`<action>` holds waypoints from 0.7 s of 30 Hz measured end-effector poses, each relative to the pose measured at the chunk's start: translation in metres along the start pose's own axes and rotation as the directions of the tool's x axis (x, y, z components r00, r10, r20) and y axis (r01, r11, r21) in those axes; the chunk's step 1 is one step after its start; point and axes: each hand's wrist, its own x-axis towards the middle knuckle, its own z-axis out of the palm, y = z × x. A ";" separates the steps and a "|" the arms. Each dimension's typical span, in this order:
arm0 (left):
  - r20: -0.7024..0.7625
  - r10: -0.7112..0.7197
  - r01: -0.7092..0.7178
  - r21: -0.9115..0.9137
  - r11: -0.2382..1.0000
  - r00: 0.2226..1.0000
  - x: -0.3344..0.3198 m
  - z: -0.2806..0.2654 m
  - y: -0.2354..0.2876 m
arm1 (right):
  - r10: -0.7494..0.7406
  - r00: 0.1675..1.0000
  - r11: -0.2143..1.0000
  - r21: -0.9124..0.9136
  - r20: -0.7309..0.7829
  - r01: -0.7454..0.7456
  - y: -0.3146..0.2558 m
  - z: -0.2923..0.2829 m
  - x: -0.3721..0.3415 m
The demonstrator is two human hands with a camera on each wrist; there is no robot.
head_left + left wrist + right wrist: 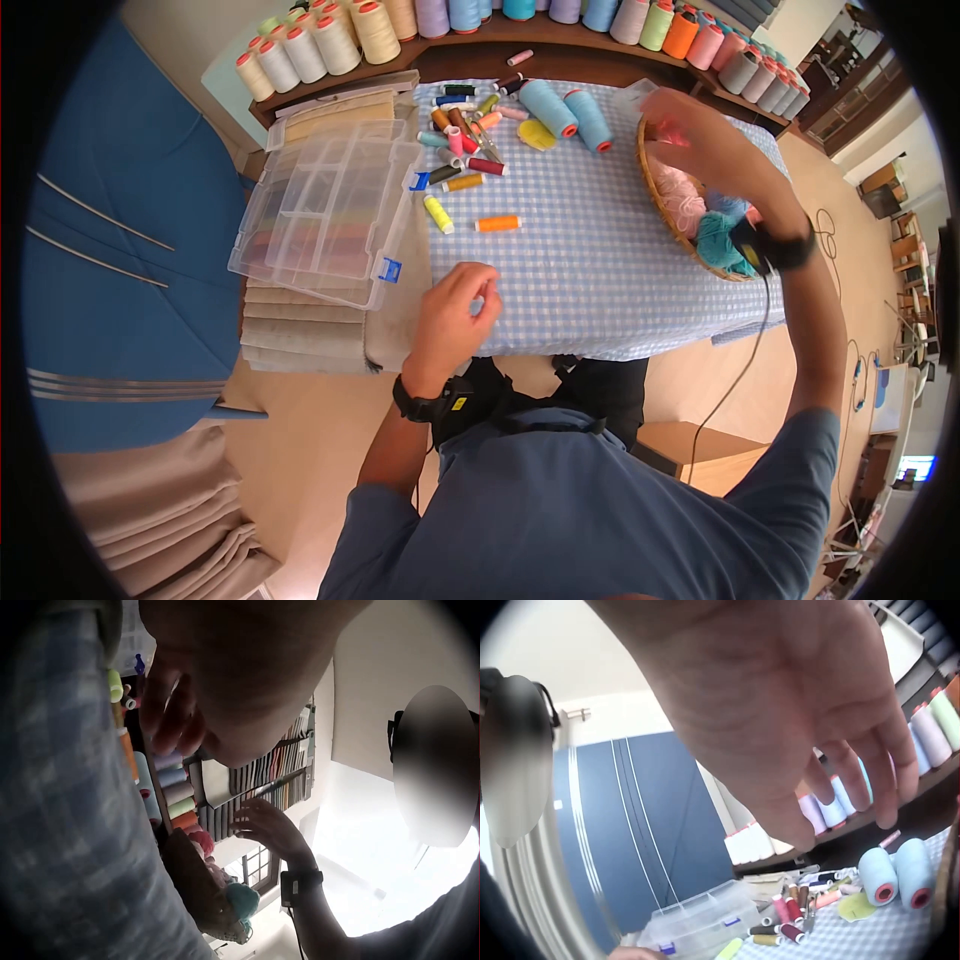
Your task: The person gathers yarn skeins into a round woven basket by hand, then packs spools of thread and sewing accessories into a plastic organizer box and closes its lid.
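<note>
Right grip (715, 150), fingers apart, hides part of the yarn basket (191, 879); left grip (455, 315) hangs loosely curled

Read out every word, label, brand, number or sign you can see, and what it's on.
No text is legible.
Yellow label on left wristband: too small.
Pale mark on right wristband: too blurred.
Lit screen in the background: too small.

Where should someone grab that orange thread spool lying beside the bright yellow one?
Probably around its middle, from above, thumb on the near side and fingers on the far side. The orange thread spool lies on its side, its length running left to right, with bare checked cloth before and behind it. The left hand is nearest.
</note>
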 end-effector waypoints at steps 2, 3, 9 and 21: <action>0.051 -0.042 0.045 -0.058 0.997 0.998 -0.001 0.006 -0.001 | 0.069 0.995 0.986 -0.157 0.074 -0.056 -0.007 0.015 0.052; 0.075 -0.035 0.037 -0.030 0.999 0.997 -0.001 0.007 -0.001 | 0.069 0.995 0.986 -0.160 0.074 -0.057 -0.001 0.022 0.077; 0.094 -0.059 0.063 -0.040 0.997 0.994 -0.001 0.002 -0.008 | 0.248 0.904 0.850 -0.526 0.349 -0.030 0.063 0.091 0.171; 0.173 -0.010 0.019 -0.051 0.999 0.985 0.003 -0.005 -0.012 | 0.040 0.996 0.900 -0.436 0.075 -0.003 0.063 0.032 0.239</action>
